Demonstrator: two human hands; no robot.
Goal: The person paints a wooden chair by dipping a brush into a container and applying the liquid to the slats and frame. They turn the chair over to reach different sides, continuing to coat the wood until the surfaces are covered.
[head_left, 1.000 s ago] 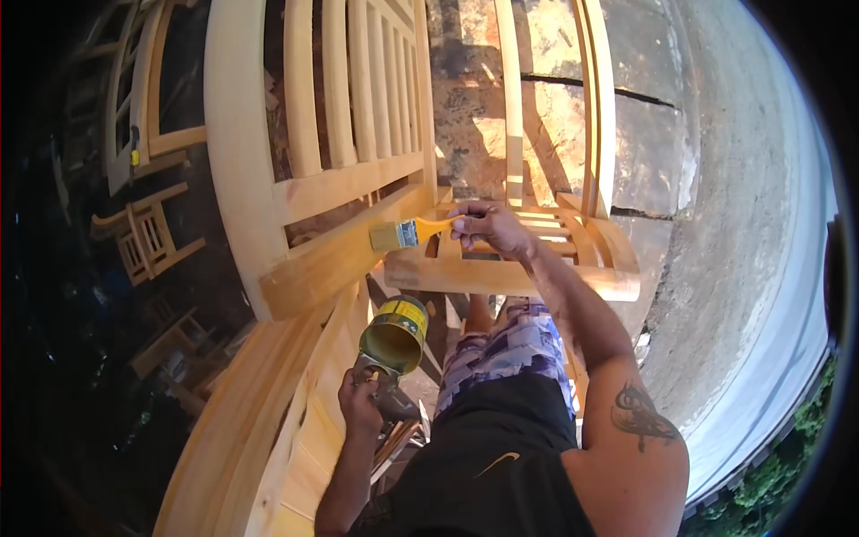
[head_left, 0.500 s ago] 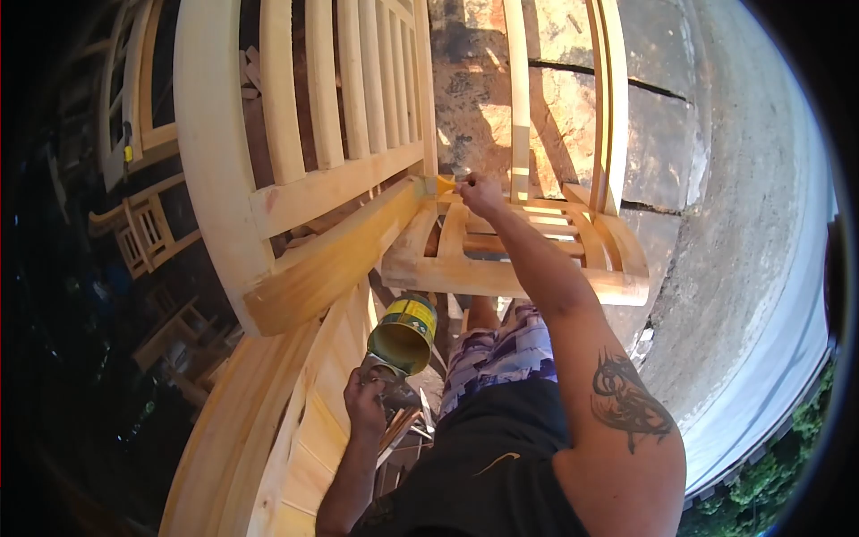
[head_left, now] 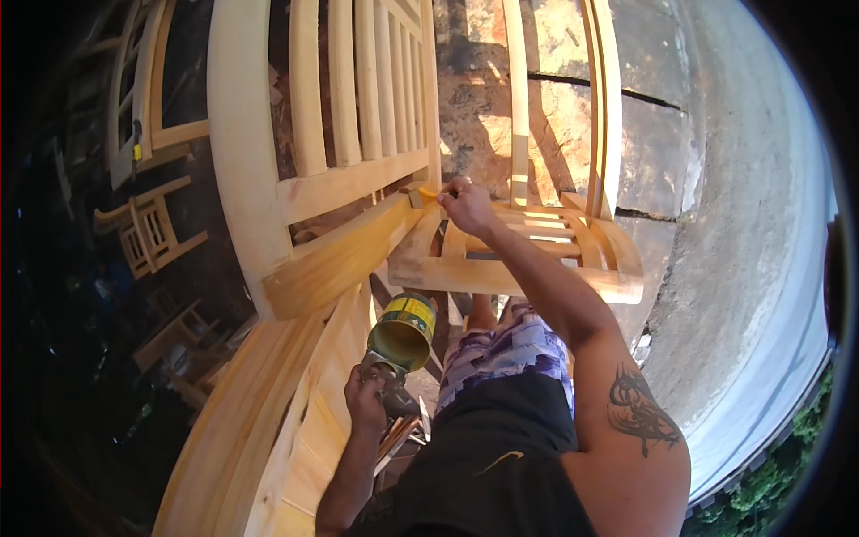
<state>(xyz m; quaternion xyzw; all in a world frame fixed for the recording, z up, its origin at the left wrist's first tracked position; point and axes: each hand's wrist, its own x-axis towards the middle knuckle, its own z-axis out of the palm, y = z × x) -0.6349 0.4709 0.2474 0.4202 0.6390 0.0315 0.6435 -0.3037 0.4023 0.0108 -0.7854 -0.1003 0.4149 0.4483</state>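
Note:
My right hand [head_left: 467,206] is closed on a paint brush [head_left: 429,194] with a yellow-orange handle. The brush's dark end [head_left: 415,199] touches the far end of a broad wooden board [head_left: 349,255], whose surface looks glossy and darker yellow than the slatted frame beside it. Lower down, my left hand [head_left: 365,398] is closed round a dark, stained object at the side of an open can [head_left: 402,333] with a yellow and green label. The can is tilted, its mouth toward me. What exactly the left fingers grip is too dark to tell.
Pale slatted woodwork [head_left: 309,89] rises beyond the board. A wooden chair [head_left: 528,268] lies to the right of it, near my legs. Long planks [head_left: 242,421] run along the lower left. Further wooden chairs [head_left: 148,233] stand in shadow at the far left.
My right hand and the brush have moved a little left along the board's far end. The view has shifted slightly, and the left hand still holds the can in nearly the same place.

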